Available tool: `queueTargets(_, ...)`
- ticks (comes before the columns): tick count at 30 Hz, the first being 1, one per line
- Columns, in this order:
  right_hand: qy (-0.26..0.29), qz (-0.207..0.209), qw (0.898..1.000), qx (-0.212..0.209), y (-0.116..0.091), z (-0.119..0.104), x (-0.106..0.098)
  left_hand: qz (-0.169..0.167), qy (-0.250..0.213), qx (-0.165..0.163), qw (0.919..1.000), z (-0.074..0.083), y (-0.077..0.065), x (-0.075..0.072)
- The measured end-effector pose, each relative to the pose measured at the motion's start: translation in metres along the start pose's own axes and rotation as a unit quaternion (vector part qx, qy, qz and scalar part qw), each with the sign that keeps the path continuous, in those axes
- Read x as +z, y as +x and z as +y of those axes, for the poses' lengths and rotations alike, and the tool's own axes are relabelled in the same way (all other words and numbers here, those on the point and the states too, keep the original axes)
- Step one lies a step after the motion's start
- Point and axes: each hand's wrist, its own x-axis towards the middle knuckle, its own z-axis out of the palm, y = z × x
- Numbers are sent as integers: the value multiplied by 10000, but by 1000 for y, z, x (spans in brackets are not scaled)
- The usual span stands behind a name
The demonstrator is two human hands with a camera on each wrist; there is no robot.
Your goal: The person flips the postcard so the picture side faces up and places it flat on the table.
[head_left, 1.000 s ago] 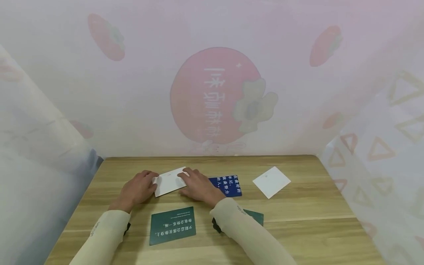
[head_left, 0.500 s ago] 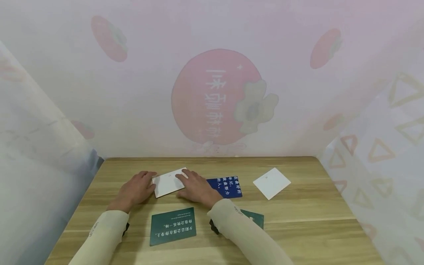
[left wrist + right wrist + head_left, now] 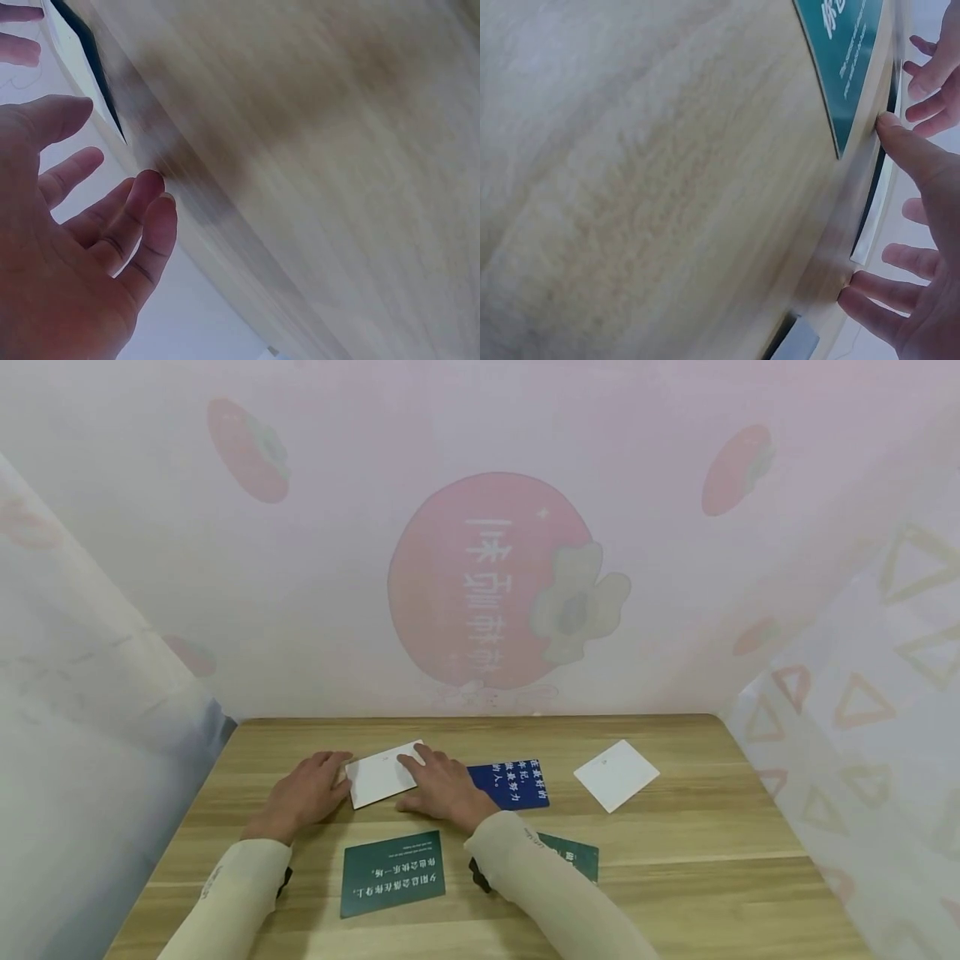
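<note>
A white card (image 3: 375, 775) with a small mark near its far edge lies tilted on the wooden table between the two hands. At its left end is the left hand (image 3: 303, 793), fingers spread and loosely bent, fingertips right at the edge. The right hand (image 3: 446, 789) reaches over the card's right end, a finger touching the top and the thumb by the near edge. In the left wrist view the card (image 3: 79, 64) shows a dark underside. The right wrist view has the right hand's fingers (image 3: 885, 307) spread out along the card's end.
A blue card (image 3: 525, 789) with white writing lies right of the right hand, partly behind it. Another white card (image 3: 617, 777) is turned cornerwise at the right. Nearer are a green card (image 3: 390, 881) and a second green card (image 3: 585, 864), partly under the right sleeve.
The right wrist and sleeve have shifted slightly left, uncovering more of the second green card. The white card and the left hand have hardly moved.
</note>
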Motion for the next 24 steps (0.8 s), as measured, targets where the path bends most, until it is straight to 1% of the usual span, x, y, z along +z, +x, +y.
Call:
queueTargets(8, -119, -65, 9999, -25, 0, -3, 1, -77, -3, -14, 10000, 2, -1, 0)
queueTargets(14, -245, -51, 9996, -101, -1, -3, 1, -52, 22, -30, 10000, 4, -2, 1)
queueTargets(24, -385, 19, 9992, -126, -1, -5, 2, 47, -46, 83, 9999, 9, -3, 2)
